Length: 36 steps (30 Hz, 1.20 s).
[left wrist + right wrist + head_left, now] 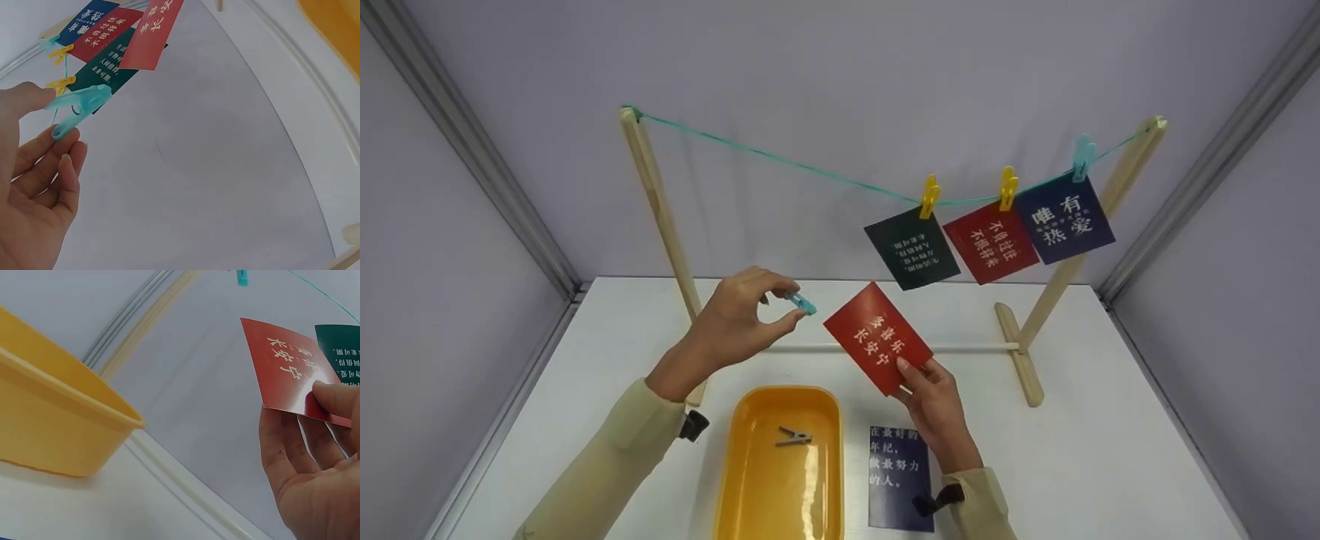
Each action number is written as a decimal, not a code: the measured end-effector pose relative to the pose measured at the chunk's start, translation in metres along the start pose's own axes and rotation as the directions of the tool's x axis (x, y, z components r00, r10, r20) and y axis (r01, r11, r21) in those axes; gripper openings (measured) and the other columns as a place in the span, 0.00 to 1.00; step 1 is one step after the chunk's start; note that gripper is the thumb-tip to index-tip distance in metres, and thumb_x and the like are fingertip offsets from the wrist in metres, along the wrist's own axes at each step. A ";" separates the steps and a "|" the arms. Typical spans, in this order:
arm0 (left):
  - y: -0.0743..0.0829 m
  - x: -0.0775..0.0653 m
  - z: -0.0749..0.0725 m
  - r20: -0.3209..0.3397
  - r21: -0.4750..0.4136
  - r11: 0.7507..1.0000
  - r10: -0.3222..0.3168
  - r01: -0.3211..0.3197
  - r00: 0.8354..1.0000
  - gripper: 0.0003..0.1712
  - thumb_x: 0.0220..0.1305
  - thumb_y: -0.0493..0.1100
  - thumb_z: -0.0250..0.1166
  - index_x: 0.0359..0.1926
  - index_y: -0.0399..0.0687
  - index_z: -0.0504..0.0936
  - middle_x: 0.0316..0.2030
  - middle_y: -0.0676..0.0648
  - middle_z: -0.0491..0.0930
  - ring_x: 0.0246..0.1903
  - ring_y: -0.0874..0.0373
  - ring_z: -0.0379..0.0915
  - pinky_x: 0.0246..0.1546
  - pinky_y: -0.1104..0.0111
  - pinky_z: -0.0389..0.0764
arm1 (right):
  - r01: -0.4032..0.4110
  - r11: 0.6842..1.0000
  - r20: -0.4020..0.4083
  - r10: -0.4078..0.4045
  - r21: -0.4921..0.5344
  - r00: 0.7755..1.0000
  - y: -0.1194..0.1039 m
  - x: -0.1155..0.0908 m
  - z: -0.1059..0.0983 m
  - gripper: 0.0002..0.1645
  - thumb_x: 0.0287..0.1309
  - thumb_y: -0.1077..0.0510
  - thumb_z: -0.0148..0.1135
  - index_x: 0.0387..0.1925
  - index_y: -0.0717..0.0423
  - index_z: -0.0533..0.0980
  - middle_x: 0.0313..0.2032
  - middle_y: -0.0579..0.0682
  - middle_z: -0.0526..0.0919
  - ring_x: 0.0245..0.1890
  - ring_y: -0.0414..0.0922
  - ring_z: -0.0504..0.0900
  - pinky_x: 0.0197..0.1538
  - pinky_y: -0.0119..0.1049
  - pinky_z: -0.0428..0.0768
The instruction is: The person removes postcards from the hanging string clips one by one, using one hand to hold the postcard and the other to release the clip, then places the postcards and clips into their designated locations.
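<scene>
Between thumb and forefinger, my left hand (739, 315) pinches a light blue clothespin (81, 107) by its handle ends. My right hand (934, 401) holds a red card (877, 337) with white characters by its lower edge, thumb in front and fingers behind. The card is tilted, a little to the right of the clothespin and apart from it. Above the hands a green string (787, 159) sags between two wooden posts. From its right part hang a dark green card (913, 247) and another red card (990, 241), each on a yellow clothespin, and a navy card (1065, 217) on a light blue one.
A yellow tray (742, 450) stands on the white table, with a grey clothespin (793, 436) inside. Beside it lies a dark blue card (896, 480), partly under the right wrist. The left post (660, 210), right post (1125, 169) and a low crossbar (975, 347) form the frame.
</scene>
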<state>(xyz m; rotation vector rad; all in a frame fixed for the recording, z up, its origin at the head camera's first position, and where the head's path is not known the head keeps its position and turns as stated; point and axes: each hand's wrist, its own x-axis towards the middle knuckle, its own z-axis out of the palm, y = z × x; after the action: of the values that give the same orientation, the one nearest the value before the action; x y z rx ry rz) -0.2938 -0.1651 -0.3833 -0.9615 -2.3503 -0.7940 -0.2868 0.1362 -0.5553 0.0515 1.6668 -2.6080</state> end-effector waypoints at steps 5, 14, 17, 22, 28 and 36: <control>0.002 -0.011 0.007 0.042 -0.006 0.999 -0.038 0.038 0.998 0.13 0.64 0.41 0.75 0.48 0.42 0.86 0.42 0.47 0.88 0.42 0.54 0.82 0.44 0.63 0.87 | -0.010 1.000 0.004 0.011 -0.014 1.000 0.006 -0.012 -0.004 0.31 0.71 0.57 0.66 0.70 0.63 0.70 0.57 0.53 0.85 0.56 0.50 0.87 0.55 0.44 0.88; 0.002 -0.036 0.018 0.177 -0.033 0.991 -0.119 0.126 0.977 0.14 0.64 0.41 0.74 0.49 0.43 0.87 0.44 0.46 0.90 0.42 0.55 0.83 0.46 0.61 0.88 | -0.025 0.997 -0.024 0.023 -0.074 0.999 0.011 -0.033 -0.020 0.31 0.71 0.59 0.66 0.69 0.69 0.70 0.52 0.52 0.86 0.52 0.48 0.88 0.53 0.42 0.88; 0.000 -0.046 0.024 0.215 -0.014 0.992 -0.122 0.128 0.969 0.14 0.65 0.42 0.73 0.49 0.43 0.87 0.43 0.47 0.90 0.42 0.55 0.84 0.47 0.62 0.88 | -0.040 0.994 -0.066 0.034 -0.103 0.997 0.014 -0.042 -0.026 0.33 0.70 0.58 0.67 0.69 0.68 0.70 0.52 0.51 0.87 0.51 0.47 0.88 0.52 0.42 0.89; -0.004 -0.062 0.029 0.236 0.011 0.992 -0.126 0.127 0.964 0.14 0.65 0.44 0.73 0.49 0.44 0.86 0.42 0.48 0.89 0.42 0.56 0.84 0.46 0.62 0.88 | -0.103 0.981 -0.156 0.077 -0.166 0.985 0.017 -0.056 -0.037 0.36 0.66 0.55 0.71 0.71 0.64 0.71 0.57 0.54 0.87 0.54 0.47 0.88 0.55 0.43 0.88; -0.008 -0.081 0.040 0.272 0.014 0.992 -0.125 0.126 0.954 0.13 0.64 0.43 0.73 0.47 0.44 0.85 0.40 0.48 0.89 0.40 0.57 0.86 0.44 0.62 0.88 | -0.142 0.962 -0.239 0.085 -0.233 0.967 0.019 -0.072 -0.040 0.41 0.64 0.53 0.74 0.71 0.65 0.70 0.59 0.59 0.86 0.53 0.47 0.89 0.55 0.43 0.89; -0.006 -0.104 0.058 0.370 0.052 0.992 -0.125 0.114 0.921 0.13 0.65 0.46 0.71 0.46 0.42 0.85 0.38 0.47 0.89 0.37 0.57 0.85 0.39 0.67 0.86 | -0.179 0.922 -0.286 0.079 -0.342 0.955 0.024 -0.085 -0.037 0.41 0.57 0.49 0.80 0.67 0.62 0.74 0.60 0.59 0.85 0.53 0.48 0.89 0.55 0.46 0.89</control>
<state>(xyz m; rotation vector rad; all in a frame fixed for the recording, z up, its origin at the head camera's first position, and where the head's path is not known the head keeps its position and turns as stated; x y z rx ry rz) -0.2436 -0.1786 -0.4908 -1.0394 -2.7622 -0.6641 -0.2006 0.1617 -0.5888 0.5027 2.1272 -2.2317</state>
